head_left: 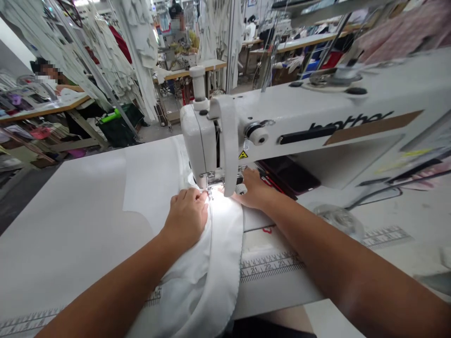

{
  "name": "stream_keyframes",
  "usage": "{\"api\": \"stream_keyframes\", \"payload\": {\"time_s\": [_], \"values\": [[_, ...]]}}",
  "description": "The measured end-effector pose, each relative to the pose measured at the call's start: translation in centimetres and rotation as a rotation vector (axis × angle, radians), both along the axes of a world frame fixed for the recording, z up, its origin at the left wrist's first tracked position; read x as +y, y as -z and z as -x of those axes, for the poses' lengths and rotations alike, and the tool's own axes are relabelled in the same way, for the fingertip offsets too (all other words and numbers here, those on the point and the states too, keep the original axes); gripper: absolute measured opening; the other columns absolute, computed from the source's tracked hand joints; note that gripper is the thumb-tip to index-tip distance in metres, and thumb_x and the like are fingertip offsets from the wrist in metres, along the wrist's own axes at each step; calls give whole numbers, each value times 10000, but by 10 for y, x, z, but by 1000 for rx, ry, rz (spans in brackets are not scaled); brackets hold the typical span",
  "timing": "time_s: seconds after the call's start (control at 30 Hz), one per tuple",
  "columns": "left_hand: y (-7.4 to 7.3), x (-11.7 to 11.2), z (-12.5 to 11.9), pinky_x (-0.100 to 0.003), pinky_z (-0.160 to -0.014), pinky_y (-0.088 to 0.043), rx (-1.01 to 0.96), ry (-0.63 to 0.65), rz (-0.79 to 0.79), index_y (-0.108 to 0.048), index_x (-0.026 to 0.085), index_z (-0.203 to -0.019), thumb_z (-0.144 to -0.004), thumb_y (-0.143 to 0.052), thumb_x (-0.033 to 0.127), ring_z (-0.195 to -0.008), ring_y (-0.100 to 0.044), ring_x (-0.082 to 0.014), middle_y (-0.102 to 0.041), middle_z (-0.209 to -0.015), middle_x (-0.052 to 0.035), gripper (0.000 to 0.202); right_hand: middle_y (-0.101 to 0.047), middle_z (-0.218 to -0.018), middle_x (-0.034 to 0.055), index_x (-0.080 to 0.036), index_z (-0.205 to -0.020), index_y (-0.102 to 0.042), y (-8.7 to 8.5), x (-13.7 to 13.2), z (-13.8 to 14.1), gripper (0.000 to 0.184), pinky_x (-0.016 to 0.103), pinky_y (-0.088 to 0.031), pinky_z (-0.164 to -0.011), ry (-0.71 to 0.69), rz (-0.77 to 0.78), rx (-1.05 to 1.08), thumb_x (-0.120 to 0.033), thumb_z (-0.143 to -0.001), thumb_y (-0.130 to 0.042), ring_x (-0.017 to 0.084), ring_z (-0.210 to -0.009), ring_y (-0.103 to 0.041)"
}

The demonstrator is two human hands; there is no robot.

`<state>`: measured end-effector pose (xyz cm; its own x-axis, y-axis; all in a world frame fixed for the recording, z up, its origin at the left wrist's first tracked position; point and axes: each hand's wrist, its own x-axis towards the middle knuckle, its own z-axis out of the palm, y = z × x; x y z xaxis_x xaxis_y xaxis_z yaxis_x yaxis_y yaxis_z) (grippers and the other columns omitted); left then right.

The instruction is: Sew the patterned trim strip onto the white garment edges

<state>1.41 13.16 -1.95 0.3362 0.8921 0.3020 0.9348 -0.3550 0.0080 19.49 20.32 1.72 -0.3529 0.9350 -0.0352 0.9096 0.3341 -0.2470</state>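
Observation:
A long piece of white fabric (225,253) runs under the needle and presser foot (210,190) of a white sewing machine (200,136), and its near end hangs over the table's front edge. My left hand (188,216) lies on the fabric just left of the needle, fingers curled and pressed onto the cloth. To the right of the needle, my right hand (253,190) reaches in under the machine head, its thumb side by the fabric. Machine parts and bright lamp glare hide most of its fingers. A stitched line or fold runs down the fabric from the foot.
A dark phone (292,173) lies under the machine arm. A clear round object (340,220) stands beside my right forearm. Measuring tape (271,266) runs along the table's front edge. Behind, white garments (105,51) hang on rails, and people sit at other machines.

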Motion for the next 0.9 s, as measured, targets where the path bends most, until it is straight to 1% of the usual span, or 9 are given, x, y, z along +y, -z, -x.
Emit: {"api": "stream_keyframes", "payload": {"time_s": [0.17, 0.33, 0.43, 0.5, 0.6, 0.67, 0.73, 0.8, 0.9], "values": [[-2, -9, 4, -399, -796, -423, -13, -9, 26, -534, 137, -1285, -933, -416, 214, -960, -512, -251, -574, -1073, -111, 379, -655, -914, 55, -171, -755, -634, -9, -11, -10, 123, 316, -446, -807, -29, 6, 96, -268, -828, -650, 212, -932, -591], [-16, -56, 18, -480, -920, -426, -144, 58, 163, -530, 122, -1278, -918, -426, 177, -1067, -510, -276, -584, -1146, -131, 379, -589, -720, 36, -207, -607, -485, -4, -51, -10, 252, 310, -393, -680, -90, 29, 212, -268, -815, -613, 226, -805, -552], [-23, -97, 21, -492, -1033, -381, -458, 75, 308, -446, 181, -1363, -870, -578, 267, -1224, -455, -293, -513, -1311, -145, 518, -551, -623, -4, -215, -662, -466, -2, -87, -2, 264, 284, -380, -564, -85, 101, 312, -328, -899, -498, 175, -619, -525], [-23, -119, 19, -478, -1049, -386, -741, 31, 437, -252, 228, -1475, -732, -756, 342, -1271, -438, -320, -421, -1418, -163, 905, -588, -664, -15, -212, -752, -505, -5, -114, 7, 284, 256, -422, -558, -148, 200, 457, -376, -959, -398, 150, -610, -555], [-18, -136, 15, -449, -981, -454, -1194, -96, 564, -34, 257, -1512, -664, -801, 267, -1102, -591, -296, -561, -1276, -147, 1143, -665, -1041, 37, -215, -978, -589, -16, -149, 18, 273, 279, -478, -838, -401, 504, 848, -421, -969, -410, 160, -949, -625], [-15, -140, 16, -418, -935, -486, -1446, -187, 583, -94, 253, -1506, -714, -733, 201, -983, -646, -255, -663, -1085, -88, 1019, -600, -1260, 61, -238, -1100, -606, -23, -166, 17, 281, 342, -397, -1002, -523, 710, 1021, -432, -946, -475, 190, -1151, -555], [-15, -144, 20, -402, -950, -477, -1651, -261, 568, -295, 223, -1452, -709, -701, 160, -1025, -635, -259, -683, -1060, -79, 848, -606, -1270, 70, -245, -1133, -626, -24, -177, 9, 318, 355, -397, -999, -558, 868, 1019, -448, -936, -481, 210, -1161, -556], [-16, -149, 25, -403, -986, -452, -1844, -292, 552, -461, 188, -1350, -682, -671, 111, -1115, -597, -282, -672, -1132, -97, 705, -686, -1104, 83, -224, -1083, -674, -14, -185, -3, 340, 334, -471, -862, -572, 1008, 875, -454, -906, -499, 229, -1015, -629], [-17, -157, 32, -427, -989, -446, -2045, -262, 562, -536, 174, -1292, -620, -644, 59, -1137, -588, -307, -685, -1128, -105, 690, -711, -849, 68, -211, -929, -728, 23, -197, -18, 285, 320, -466, -666, -526, 1055, 529, -408, -830, -548, 240, -794, -647]]}}
